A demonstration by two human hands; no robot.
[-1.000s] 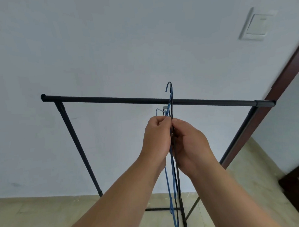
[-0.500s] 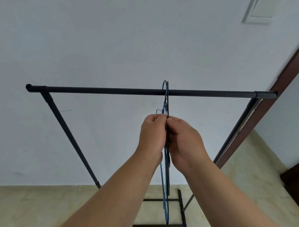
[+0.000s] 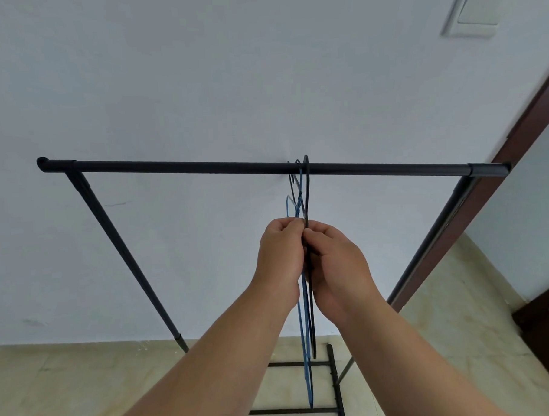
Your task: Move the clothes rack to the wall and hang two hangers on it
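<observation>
Black hanger [image 3: 307,203] hook now sits over the clothes rack [image 3: 233,167] top rail, right of centre; half a second ago the hooks were level with the rail, a second ago held in front of it; blue hanger [image 3: 304,326] hook top reaches the rail too, seated or not cannot tell. Left hand [image 3: 281,254] fingers closed on the blue wire; right hand [image 3: 335,261] fingers closed on the black wire; hands touching just below the hooks. Judgement: rack already at the wall [image 3: 198,85]; hanging step nearly done, release pending. Around: light switch [image 3: 475,8] upper right; brown door frame [image 3: 522,140] beside the rack's right end; tiled floor [image 3: 70,389] below; nothing obstructs the rail.
</observation>
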